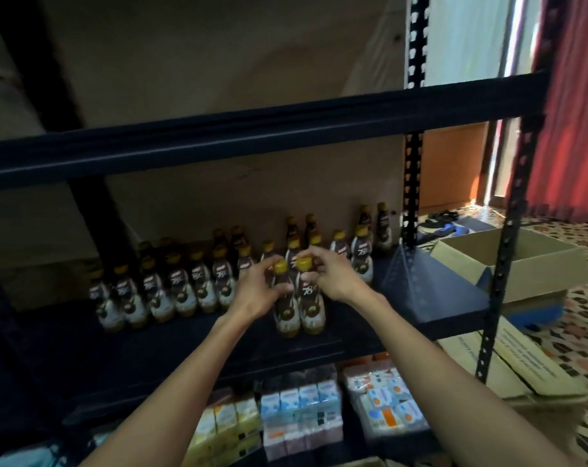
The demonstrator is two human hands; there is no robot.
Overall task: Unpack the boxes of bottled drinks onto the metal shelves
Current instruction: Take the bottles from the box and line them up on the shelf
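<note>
Two brown drink bottles with yellow caps stand side by side near the front of the black metal shelf (434, 291). My left hand (255, 291) grips the neck of the left bottle (286, 315). My right hand (329, 274) grips the neck of the right bottle (311, 311). Behind and to the left, several identical bottles (171, 291) stand in rows on the same shelf, reaching back to the rear wall.
An open cardboard box (521, 261) sits on the patterned floor to the right, with flattened boxes (508, 362) in front of it. Packs of drink cartons (299, 416) fill the shelf below. An upper shelf beam (252, 136) crosses overhead. Sandals lie by the red curtain.
</note>
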